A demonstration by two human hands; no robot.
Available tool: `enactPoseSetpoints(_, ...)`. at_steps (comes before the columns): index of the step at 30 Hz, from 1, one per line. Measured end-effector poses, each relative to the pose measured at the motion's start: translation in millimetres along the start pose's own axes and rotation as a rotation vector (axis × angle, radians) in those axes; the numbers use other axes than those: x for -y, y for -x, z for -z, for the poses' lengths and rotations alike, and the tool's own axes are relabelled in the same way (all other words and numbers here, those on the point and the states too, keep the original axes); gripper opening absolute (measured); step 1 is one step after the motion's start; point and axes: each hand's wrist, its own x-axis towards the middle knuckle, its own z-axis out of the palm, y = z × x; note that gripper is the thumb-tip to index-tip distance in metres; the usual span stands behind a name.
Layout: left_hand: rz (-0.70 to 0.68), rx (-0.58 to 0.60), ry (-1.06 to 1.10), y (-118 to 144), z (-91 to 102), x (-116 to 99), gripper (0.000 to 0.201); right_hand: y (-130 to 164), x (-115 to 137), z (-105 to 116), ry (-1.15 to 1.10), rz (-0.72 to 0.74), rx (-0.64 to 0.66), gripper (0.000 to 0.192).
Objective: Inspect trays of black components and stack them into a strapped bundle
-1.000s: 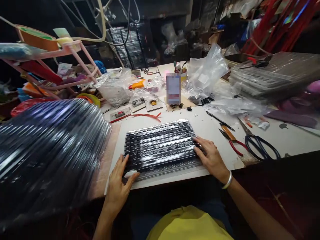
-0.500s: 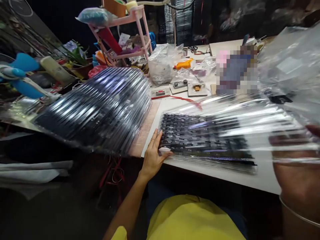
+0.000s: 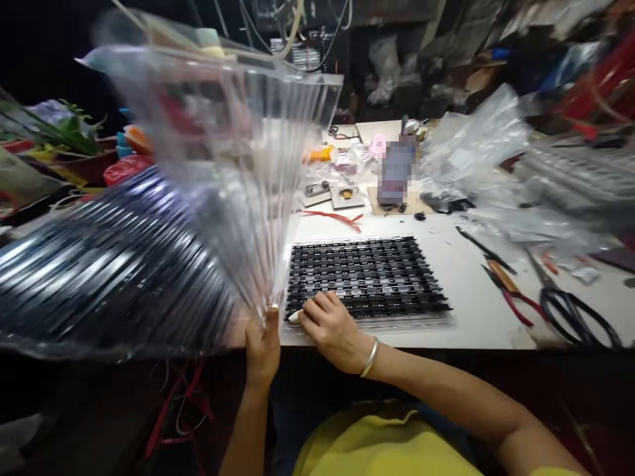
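Note:
My left hand (image 3: pixel 262 350) is closed on the lower edge of a clear ribbed plastic cover (image 3: pixel 248 172), raised upright and blurred by motion. To its right, rows of small black parts (image 3: pixel 367 274) lie in a clear tray (image 3: pixel 407 322) on the white tabletop. My right hand (image 3: pixel 337 334), with a bangle at the wrist, rests at the tray's front left corner, its fingers curled together. A small white pointed piece (image 3: pixel 294 317) shows at its fingertips; whether it is gripped is unclear.
A stack of ribbed trays with dark contents (image 3: pixel 114 277) fills the left. Large scissors (image 3: pixel 570 304) and red-handled pliers (image 3: pixel 516 297) lie at right. Behind are a red wire (image 3: pixel 335 217), crumpled plastic bags (image 3: pixel 476 145) and a pixelated object (image 3: pixel 397 172).
The clear cover has swung up and left off the black parts. My left hand now grips its edge, and my right hand has come from the far right to the tray's left corner.

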Motion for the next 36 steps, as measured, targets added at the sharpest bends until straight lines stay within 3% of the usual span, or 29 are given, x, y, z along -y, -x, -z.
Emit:
enactPoseSetpoints(4, 0.107, -0.165, 0.269, -7.0, -3.6, -2.8, 0.045, 0.1, 2.9, 9.0, -0.062, 0.002, -0.112, 0.021)
enactPoseSetpoints(7, 0.142, -0.210, 0.366, -14.8, 0.5, -11.4, 0.039, 4.3, -18.7, 27.4, -0.093, -0.069, -0.265, 0.025)
enactPoseSetpoints(10, 0.132, -0.167, 0.400, -24.6, 7.6, -24.3, 0.034, 25.5, -84.0, 58.0, 0.027, -0.301, -0.336, 0.027)
enactPoseSetpoints(13, 0.197, -0.087, 0.479, -36.5, 12.6, -43.3, 0.031, 65.8, -174.7, 90.7, 0.247, -0.671, -0.173, 0.030)
enactPoseSetpoints(15, 0.262, -0.064, 0.559, -45.6, 13.8, -60.6, 0.031, 93.6, -225.6, 104.2, 0.278, -0.774, -0.139, 0.038)
enactPoseSetpoints(17, 0.301, -0.071, 0.658, -55.3, 14.0, -79.7, 0.029, 114.1, -255.2, 108.2, 0.279, -0.828, -0.140, 0.037)
enactPoseSetpoints(20, 0.230, -0.099, 0.750, -69.1, 14.1, -104.2, 0.029, 126.6, -258.4, 102.0, 0.237, -0.792, -0.155, 0.033)
enactPoseSetpoints(24, 0.117, -0.078, 0.708, -78.8, 17.7, -121.0, 0.032, 118.7, -227.1, 87.8, 0.088, -0.588, -0.088, 0.029)
enactPoseSetpoints(28, 0.062, 0.003, 0.743, -77.4, 23.3, -128.6, 0.060, 102.4, -212.3, 73.9, 0.004, -0.434, 0.023, 0.029)
enactPoseSetpoints(33, -0.009, 0.047, 0.677, -68.8, 23.9, -117.3, 0.078, 86.1, -217.8, 63.3, 0.107, -0.394, 0.187, 0.040)
enactPoseSetpoints(36, 0.063, 0.023, 0.524, -55.1, 19.6, -88.3, 0.052, 82.2, -214.3, 67.8, 0.168, -0.422, 0.200, 0.040)
